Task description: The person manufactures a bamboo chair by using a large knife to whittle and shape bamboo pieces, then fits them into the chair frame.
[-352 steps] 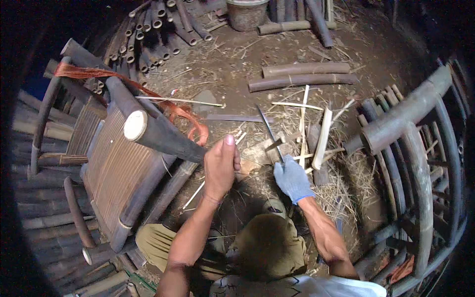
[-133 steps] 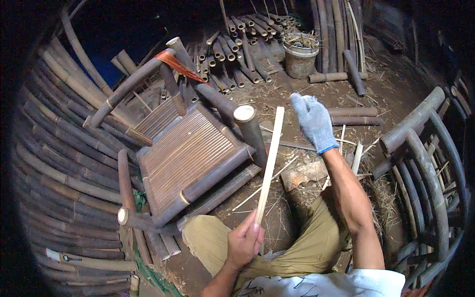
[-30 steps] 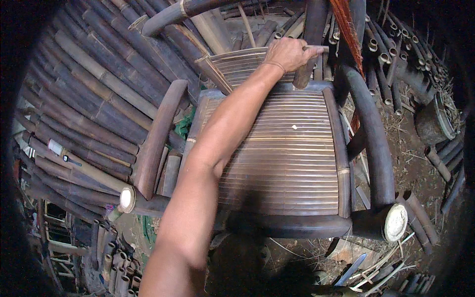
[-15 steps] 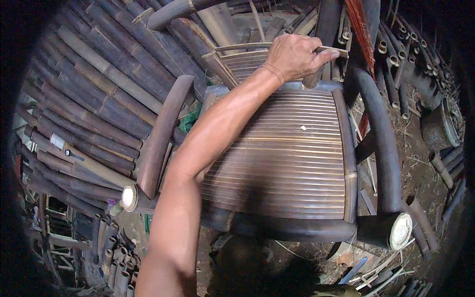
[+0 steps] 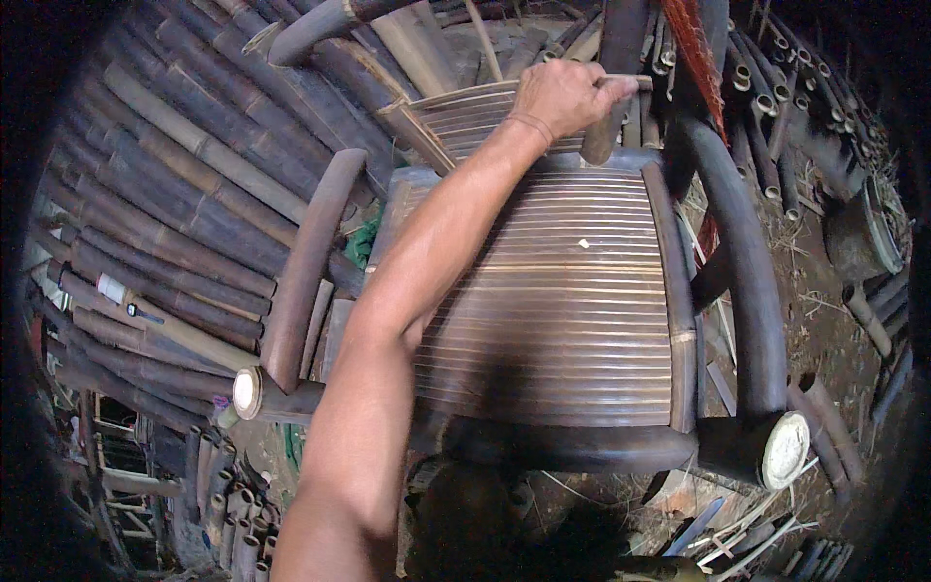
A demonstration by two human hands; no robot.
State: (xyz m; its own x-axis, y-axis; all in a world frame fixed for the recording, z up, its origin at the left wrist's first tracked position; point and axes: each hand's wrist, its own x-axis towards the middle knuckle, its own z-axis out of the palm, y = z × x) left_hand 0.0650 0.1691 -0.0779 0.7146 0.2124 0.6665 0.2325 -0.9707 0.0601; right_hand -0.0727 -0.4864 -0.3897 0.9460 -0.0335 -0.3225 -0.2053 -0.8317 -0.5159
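Fingers of the left hand are curled tight around a thin pale bamboo stick at the far end of the bamboo chair. The stick pokes out to the right of the fist, its long axis running left-right across the top of the slatted backrest. The chair seat lies on the near side of that hand. The right hand isn't visible, so the left is the only one near.
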